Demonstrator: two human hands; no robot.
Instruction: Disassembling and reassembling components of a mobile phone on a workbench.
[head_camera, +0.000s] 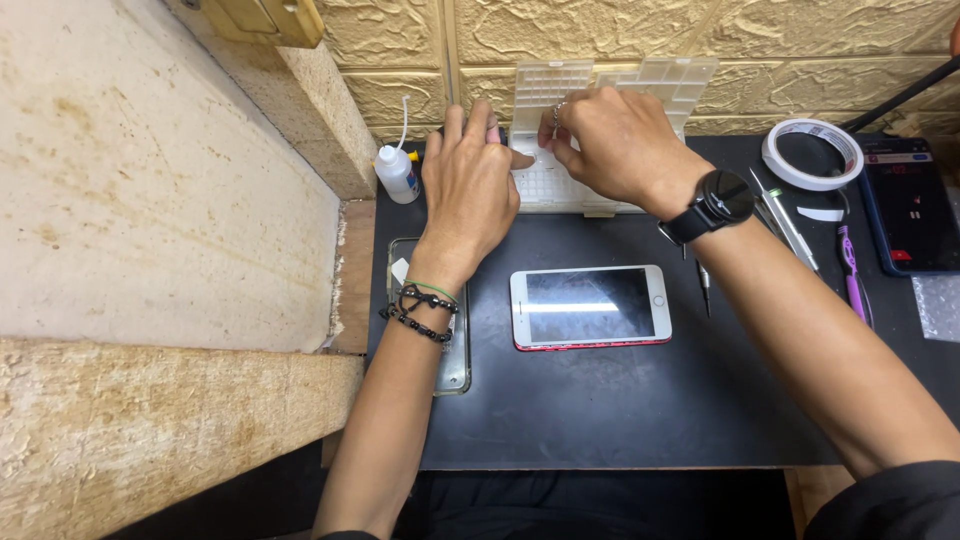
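**A:** Start at the left. What sits by your left hand?

**B:** A small white squeeze bottle (397, 172) stands at the desk's (600, 410) back left corner, just beside your left hand (468, 185). Under your left wrist lies a clear phone case (455, 365), flat on the desk.

**A:** And the hand itself?

**B:** Your left hand lies palm down with fingers stretched forward, its fingertips at the left edge of the white compartment box (560, 185). A bit of something pink shows at the fingertips, but you cannot tell whether the hand grips it.

**A:** The box?

**B:** It stands open at the back of the desk against the wall, its gridded lid (660, 80) tipped upright. The tray is split into many small cells; what lies in them is too small to make out.

**A:** Your right hand?

**B:** Your right hand (615, 140) hovers over the tray, thumb and forefinger pinched together on something tiny that cannot be made out.

**A:** Further right?

**B:** A white-fronted smartphone (590, 306) lies face up in the middle of the desk, near the box. Right of your wrist lie tweezers (785, 222), a roll of tape (812, 153), and a purple tool (853, 275).
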